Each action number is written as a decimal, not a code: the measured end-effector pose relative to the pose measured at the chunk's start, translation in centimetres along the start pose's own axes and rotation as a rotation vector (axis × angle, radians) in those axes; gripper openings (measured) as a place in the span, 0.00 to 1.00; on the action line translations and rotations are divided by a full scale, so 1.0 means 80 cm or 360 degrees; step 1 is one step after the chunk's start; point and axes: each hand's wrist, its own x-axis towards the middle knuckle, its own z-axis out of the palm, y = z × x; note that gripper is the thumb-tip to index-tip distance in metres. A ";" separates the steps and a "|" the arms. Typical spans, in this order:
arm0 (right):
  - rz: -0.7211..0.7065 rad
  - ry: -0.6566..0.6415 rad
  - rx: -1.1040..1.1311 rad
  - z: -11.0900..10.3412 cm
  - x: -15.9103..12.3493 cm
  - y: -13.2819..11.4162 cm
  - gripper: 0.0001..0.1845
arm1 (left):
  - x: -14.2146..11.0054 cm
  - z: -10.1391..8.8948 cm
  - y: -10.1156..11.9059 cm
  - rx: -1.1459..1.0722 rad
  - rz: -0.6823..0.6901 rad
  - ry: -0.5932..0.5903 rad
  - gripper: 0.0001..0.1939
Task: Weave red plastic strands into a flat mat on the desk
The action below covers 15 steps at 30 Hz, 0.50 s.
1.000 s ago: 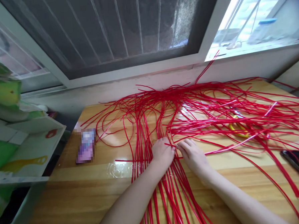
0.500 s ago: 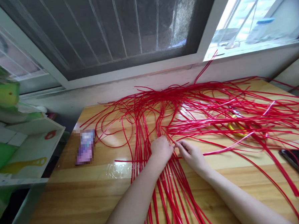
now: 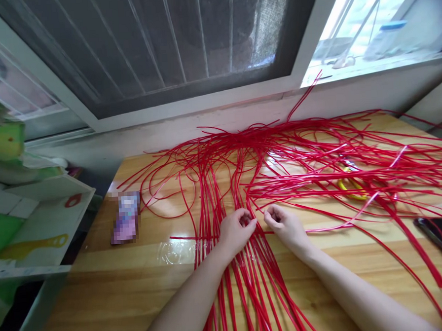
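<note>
Thin red plastic strands (image 3: pixel 245 287) run lengthwise down the wooden table, with one crosswise red strand (image 3: pixel 183 237) passing across them. My left hand (image 3: pixel 236 232) rests over the lengthwise strands, its thumb and forefinger curled into a ring and closed on a red strand at the tips. Just to its right, my right hand (image 3: pixel 286 227) is closed too, fingers curled and thumb against them; what they pinch, if anything, cannot be made out. A strand end lies between the two hands. Clear tape (image 3: pixel 175 252) lies over part of the table beside the strands.
A tangled heap of red strands (image 3: pixel 245 139) covers the table's back and right side. Yellow-handled scissors (image 3: pixel 351 188) lie under strands. A blurred-out phone-like object (image 3: pixel 126 217) is at left, a dark phone (image 3: pixel 437 238) at right. A window (image 3: pixel 163 45) stands behind.
My left hand has turned and opened a ring between thumb and forefinger. My right hand has drawn slightly right and down, its fingers more curled, so the hands are a little farther apart.
</note>
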 end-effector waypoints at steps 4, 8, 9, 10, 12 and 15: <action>0.0120 0.0073 0.0241 -0.007 -0.001 0.001 0.12 | -0.002 -0.007 -0.001 -0.0056 0.0130 -0.0002 0.09; 0.0374 0.0065 0.0505 -0.022 0.004 0.005 0.12 | 0.000 -0.013 -0.005 -0.0174 0.0179 -0.0066 0.13; 0.0433 0.0061 0.0515 -0.026 0.006 0.006 0.12 | 0.000 -0.014 -0.005 -0.0209 0.0182 -0.0088 0.14; 0.0476 0.0053 0.0499 -0.030 0.008 0.006 0.12 | 0.000 -0.015 -0.006 -0.0238 0.0178 -0.0111 0.16; 0.0495 0.0017 0.0411 -0.037 0.011 0.007 0.12 | 0.000 -0.015 -0.007 -0.0279 0.0158 -0.0143 0.20; 0.0395 -0.0149 0.0365 -0.047 0.013 0.006 0.11 | 0.001 -0.015 -0.008 -0.0308 0.0123 -0.0155 0.22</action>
